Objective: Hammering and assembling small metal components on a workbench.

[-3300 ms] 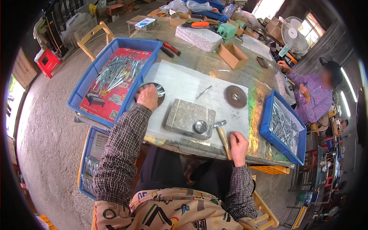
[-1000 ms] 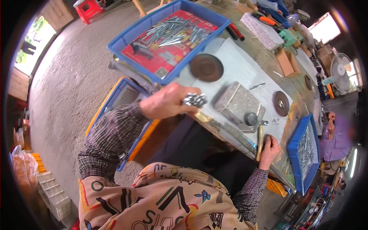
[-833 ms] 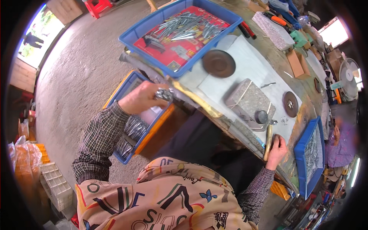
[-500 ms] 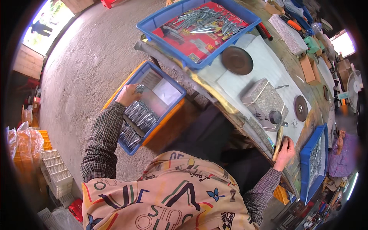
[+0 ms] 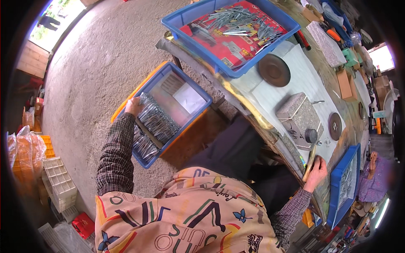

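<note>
Head cam now has the left hand down at the left bin, half-curled by the metal pins, so that handful's reached the rest, right hand half-curled beside the hammer, both grips unclear.

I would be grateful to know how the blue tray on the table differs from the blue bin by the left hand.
The blue tray rests on the table, while the blue bin sits lower, beside it. The tray's metal pieces lie loosely strewn; the bin's pieces are packed in dense rows. The tray is lined with a red printed sheet, whereas the bin shows white paper. Both are rectangular and open-topped.
</note>
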Tool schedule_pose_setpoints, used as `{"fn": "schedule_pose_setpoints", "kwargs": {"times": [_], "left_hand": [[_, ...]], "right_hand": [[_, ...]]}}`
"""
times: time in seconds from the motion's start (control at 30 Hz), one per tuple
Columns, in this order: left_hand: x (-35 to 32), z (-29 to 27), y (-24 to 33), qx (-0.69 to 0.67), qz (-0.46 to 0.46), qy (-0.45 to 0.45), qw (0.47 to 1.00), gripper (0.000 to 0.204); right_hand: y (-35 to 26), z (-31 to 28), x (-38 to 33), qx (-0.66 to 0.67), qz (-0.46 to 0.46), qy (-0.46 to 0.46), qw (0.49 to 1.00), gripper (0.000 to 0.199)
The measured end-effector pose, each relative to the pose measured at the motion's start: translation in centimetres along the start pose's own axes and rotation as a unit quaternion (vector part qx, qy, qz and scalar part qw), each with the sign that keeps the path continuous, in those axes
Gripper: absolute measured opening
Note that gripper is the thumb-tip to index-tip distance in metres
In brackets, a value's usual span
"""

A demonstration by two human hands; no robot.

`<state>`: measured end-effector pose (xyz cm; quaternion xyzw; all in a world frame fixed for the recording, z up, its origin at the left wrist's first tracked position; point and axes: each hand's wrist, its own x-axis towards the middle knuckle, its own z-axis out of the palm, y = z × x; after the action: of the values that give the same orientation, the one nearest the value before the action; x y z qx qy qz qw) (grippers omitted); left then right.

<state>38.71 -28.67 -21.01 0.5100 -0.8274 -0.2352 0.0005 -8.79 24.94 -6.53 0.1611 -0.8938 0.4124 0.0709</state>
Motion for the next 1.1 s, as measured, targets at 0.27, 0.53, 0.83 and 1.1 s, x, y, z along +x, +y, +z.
{"fn": "schedule_pose_setpoints", "kwargs": {"times": [0.27,0.53,0.83,1.1], "left_hand": [[-0.3,1.9,-0.4,0.035,-0.019,0.024,0.999,0.033],[-0.7,2.6,0.3,0.105,-0.021,0.018,0.994,0.034],[-0.9,2.0,1.4,0.102,-0.015,0.022,0.994,0.042],[-1.0,0.9,1.8,0.066,-0.039,0.012,0.997,0.041]], "right_hand": [[-0.5,0.1,-0.1,-0.025,-0.012,0.010,1.000,0.021],[-0.4,0.3,-0.1,-0.007,-0.003,0.011,1.000,0.021],[-0.1,0.2,-0.1,-0.016,-0.009,0.012,1.000,0.020],[-0.5,0.1,-0.1,-0.025,-0.006,0.012,1.000,0.021]]}}
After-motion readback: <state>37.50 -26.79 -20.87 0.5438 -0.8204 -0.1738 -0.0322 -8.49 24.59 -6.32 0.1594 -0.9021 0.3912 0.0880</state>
